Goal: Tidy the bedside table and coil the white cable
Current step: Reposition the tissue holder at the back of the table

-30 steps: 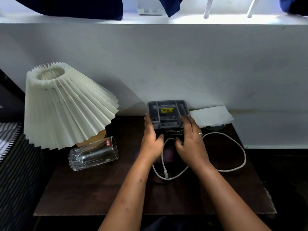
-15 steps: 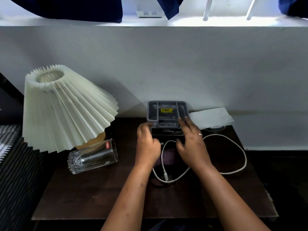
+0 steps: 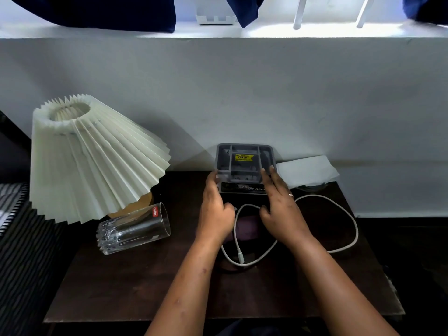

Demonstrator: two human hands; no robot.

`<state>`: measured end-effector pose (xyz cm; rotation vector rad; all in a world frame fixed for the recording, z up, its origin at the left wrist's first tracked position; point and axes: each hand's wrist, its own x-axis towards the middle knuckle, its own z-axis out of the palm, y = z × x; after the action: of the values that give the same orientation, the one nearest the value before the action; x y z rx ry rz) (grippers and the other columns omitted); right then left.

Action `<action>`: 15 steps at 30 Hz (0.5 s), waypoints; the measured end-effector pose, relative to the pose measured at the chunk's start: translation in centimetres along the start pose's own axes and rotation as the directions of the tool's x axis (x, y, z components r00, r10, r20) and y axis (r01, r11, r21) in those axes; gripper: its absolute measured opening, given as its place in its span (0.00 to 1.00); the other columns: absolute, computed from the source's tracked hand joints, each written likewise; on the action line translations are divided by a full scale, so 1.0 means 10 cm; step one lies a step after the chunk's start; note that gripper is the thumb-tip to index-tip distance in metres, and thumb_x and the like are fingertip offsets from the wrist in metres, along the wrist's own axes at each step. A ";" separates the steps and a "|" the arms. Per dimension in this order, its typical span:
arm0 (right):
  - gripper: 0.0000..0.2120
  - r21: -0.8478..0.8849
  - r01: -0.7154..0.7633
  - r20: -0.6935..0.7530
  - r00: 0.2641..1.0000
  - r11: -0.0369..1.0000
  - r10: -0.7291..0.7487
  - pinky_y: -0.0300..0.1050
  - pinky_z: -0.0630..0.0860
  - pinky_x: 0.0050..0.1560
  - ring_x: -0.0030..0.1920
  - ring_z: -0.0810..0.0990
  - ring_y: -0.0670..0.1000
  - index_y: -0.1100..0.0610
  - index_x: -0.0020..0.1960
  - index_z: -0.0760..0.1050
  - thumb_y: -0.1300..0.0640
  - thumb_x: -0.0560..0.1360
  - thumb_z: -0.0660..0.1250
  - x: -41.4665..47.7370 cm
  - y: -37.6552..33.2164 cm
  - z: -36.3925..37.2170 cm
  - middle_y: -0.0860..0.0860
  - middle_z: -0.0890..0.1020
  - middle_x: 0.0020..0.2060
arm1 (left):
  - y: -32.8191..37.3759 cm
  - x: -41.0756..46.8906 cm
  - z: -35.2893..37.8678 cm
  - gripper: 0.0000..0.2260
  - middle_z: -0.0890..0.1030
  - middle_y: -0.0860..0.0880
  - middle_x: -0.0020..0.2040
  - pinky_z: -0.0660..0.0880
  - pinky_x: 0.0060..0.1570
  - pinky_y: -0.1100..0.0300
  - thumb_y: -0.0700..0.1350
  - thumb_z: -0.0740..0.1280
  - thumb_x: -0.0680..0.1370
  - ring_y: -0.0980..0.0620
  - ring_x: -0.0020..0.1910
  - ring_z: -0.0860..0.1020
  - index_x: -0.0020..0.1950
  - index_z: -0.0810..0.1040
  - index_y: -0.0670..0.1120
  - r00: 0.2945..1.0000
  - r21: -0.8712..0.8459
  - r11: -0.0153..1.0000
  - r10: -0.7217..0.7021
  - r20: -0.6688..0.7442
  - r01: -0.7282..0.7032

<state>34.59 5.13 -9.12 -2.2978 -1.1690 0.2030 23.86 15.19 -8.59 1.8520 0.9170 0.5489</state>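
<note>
While the grey plastic compartment tray [image 3: 244,161] with its yellow price sticker sits at the back of the dark wooden bedside table [image 3: 135,287], we have a hand on each side of it, which we take as squaring it against the wall so the front is free for coiling. Our left hand [image 3: 215,214] lies along the tray's left edge, fingers pressed together and reaching forward, thumb tucked near the cable. Our right hand [image 3: 281,209] reaches its spread fingers [image 3: 269,175] onto the tray's near right corner; whether they grip or only rest, we cannot tell. The tray seems to rest on a dark flat box [image 3: 242,187] with pale lettering.

The white cable [image 3: 349,221] lies uncoiled in a loose loop across the right half of the table, one run passing between our wrists, its plug end [image 3: 240,258] lying near the front. A clear ribbed drinking glass [image 3: 133,229] lies on its side beside the cream pleated lampshade [image 3: 94,161], which tilts. A white paper napkin [image 3: 305,170] sits just right of the tray.

Against half a second ago, our left hand has opened from a curled fist and gone forward to the tray's side, as it was a second ago; the cable has not shifted
</note>
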 end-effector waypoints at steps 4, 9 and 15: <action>0.39 0.012 -0.001 0.006 1.000 1.000 0.001 0.40 0.53 0.72 0.77 0.47 0.49 0.51 0.77 0.47 0.68 0.71 0.59 0.00 0.01 0.00 0.47 0.45 0.77 | 0.03 -0.02 0.00 0.35 0.55 0.51 0.76 0.56 0.64 0.65 0.34 0.59 0.75 0.53 0.74 0.57 0.76 0.49 0.57 0.998 0.062 0.997 0.049 0.032 -0.051; 0.40 0.030 0.000 0.032 0.999 1.000 -0.001 0.36 0.48 0.70 0.77 0.45 0.47 0.50 0.77 0.45 0.68 0.71 0.59 0.02 0.05 0.00 0.46 0.43 0.77 | -0.02 0.00 0.04 0.34 0.51 0.51 0.77 0.59 0.66 0.59 0.36 0.61 0.74 0.50 0.75 0.54 0.75 0.52 0.58 0.995 0.172 0.981 0.081 0.061 -0.090; 0.41 -0.050 -0.045 0.029 0.998 0.998 0.047 0.50 0.55 0.75 0.77 0.47 0.50 0.50 0.77 0.43 0.61 0.72 0.63 0.02 0.13 -0.02 0.47 0.46 0.77 | 0.05 -0.02 0.02 0.36 0.43 0.57 0.77 0.54 0.62 0.65 0.31 0.60 0.71 0.53 0.76 0.48 0.74 0.58 0.55 0.989 0.290 0.947 0.144 0.009 -0.141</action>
<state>35.69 4.64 -9.58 -2.3743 -1.1488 0.2295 24.06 14.79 -8.26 2.1959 0.9143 0.5360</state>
